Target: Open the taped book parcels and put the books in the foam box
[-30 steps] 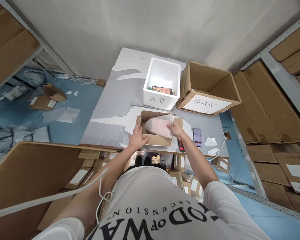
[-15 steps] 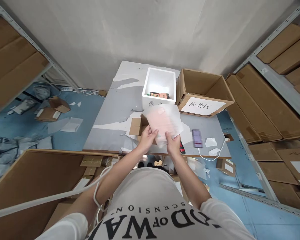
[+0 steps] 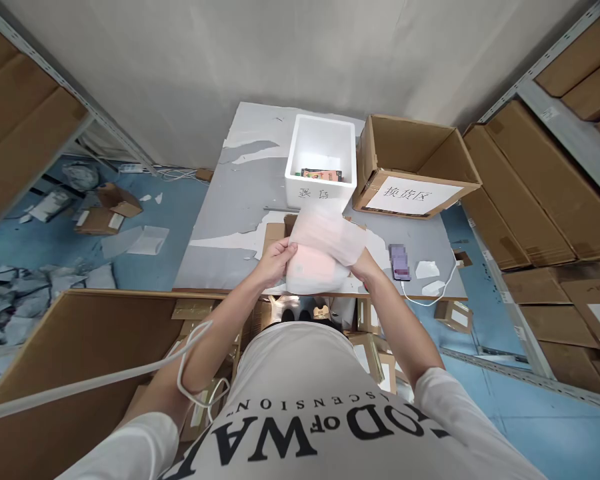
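A pink flat item [image 3: 314, 261] lies within a translucent white foam sheet [image 3: 330, 230] over the front of the table. My left hand [image 3: 275, 263] pinches the left edge of this wrapping between thumb and fingers. At the right side my right hand [image 3: 365, 267] grips the foam, its fingers largely covered by it. A fold of the sheet lies across the upper part of the pink item. Behind the wrapping, a small open cardboard box [image 3: 275, 233] is partly hidden.
On the table [image 3: 215, 240] stand a white foam box [image 3: 320, 193] with small packages inside and a labelled open carton [image 3: 415, 193]. A purple phone [image 3: 399, 261] with a cable [image 3: 447, 287] lies right. A large carton [image 3: 120, 333] is at near left; shelves flank both sides.
The foam sheet has been drawn across the pink item, covering its upper part. My hands have moved apart, the right one outward behind the foam. The view has shifted slightly.
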{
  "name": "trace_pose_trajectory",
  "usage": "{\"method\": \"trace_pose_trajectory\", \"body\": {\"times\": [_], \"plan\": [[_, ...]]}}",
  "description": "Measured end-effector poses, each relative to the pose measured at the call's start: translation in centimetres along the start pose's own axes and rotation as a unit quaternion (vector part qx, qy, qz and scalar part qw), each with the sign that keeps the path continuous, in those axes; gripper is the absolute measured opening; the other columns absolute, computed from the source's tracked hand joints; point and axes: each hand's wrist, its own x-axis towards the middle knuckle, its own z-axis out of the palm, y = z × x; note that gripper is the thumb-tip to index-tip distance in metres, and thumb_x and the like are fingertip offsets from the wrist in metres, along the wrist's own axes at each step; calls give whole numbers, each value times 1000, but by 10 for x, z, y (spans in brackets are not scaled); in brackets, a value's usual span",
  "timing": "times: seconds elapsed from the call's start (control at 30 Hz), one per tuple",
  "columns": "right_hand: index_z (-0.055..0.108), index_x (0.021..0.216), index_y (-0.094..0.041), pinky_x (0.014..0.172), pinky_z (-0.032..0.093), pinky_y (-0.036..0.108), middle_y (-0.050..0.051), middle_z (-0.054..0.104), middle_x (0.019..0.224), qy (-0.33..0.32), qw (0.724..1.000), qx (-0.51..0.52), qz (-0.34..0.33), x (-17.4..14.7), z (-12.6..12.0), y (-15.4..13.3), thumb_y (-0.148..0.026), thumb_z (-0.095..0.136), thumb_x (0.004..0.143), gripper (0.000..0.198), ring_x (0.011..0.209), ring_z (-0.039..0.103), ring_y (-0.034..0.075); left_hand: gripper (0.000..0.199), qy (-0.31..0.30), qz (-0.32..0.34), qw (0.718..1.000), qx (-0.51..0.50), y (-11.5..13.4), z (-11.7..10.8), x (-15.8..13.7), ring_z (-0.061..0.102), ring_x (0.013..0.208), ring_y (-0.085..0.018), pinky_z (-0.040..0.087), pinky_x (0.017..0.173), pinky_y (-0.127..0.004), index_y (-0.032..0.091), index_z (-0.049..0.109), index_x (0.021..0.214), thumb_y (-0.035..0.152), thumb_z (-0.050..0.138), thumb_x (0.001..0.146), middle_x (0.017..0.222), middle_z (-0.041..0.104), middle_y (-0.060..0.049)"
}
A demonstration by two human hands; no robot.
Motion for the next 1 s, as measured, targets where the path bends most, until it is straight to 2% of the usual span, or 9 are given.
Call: {"method": "trace_pose_trajectory", "body": {"times": [0.13,0.27,0.43,0.57,0.7,0.8,0.87,0.93,1.0], "plan": [[61,112,-26,73,58,39,4,73,102,-71,990,112,56,5,6,-1,-48,74,69,50,92,69,24,47,69,28,996,49,-1,-33,7,62,63,-15,48,59,-25,13,68,89,56,72,69,70,69,-3],[60,111,-26,66,59,33,3,75,97,-80,981,153,91,5,-3,2,-46,76,68,50,86,71,21,35,189,49,971,141,1,-103,16,55,59,-12,44,58,-22,13,64,82,47,65,74,64,63,1],[60,108,-25,68,59,36,3,75,97,-57,980,161,103,3,-10,8,-46,78,67,49,86,71,22,17,382,-26,842,380,-7,-203,15,58,70,-19,45,62,-25,14,59,69,27,52,79,58,57,-1],[61,108,-24,69,59,37,4,75,96,-45,980,162,102,1,-10,10,-47,78,67,50,87,72,23,23,460,-118,768,430,-18,-238,9,62,101,-34,48,86,-43,3,63,89,19,52,77,91,67,-20],[60,107,-24,68,59,36,3,75,94,-44,980,166,101,0,-11,8,-46,78,67,49,85,72,22,60,489,-49,753,436,-22,-197,3,29,142,-33,27,113,-48,-2,39,136,29,51,86,147,34,-30],[60,108,-24,67,59,34,3,75,97,-54,980,166,95,-1,-10,2,-46,78,67,50,84,71,21,65,352,103,870,329,-25,-121,-11,33,141,-27,28,115,-44,14,38,141,39,59,85,150,37,-19],[59,110,-25,67,59,33,3,74,100,-62,980,167,89,-2,-8,-2,-46,77,68,50,85,71,20,71,151,45,972,175,-28,-68,-22,52,127,-27,41,106,-45,18,44,138,45,70,77,139,52,-18],[59,112,-26,66,58,32,3,74,103,-67,980,167,83,-5,-5,-5,-45,77,70,50,85,71,20,70,64,-25,996,56,-32,-28,-30,64,107,-26,51,94,-45,16,53,128,49,75,70,121,64,-16],[59,114,-27,66,58,31,2,73,102,-70,981,162,77,-7,-3,-6,-44,77,70,50,85,70,19,58,69,-47,996,-14,-36,-5,-34,69,88,-20,54,87,-39,14,64,111,50,78,67,99,72,-10]]}}
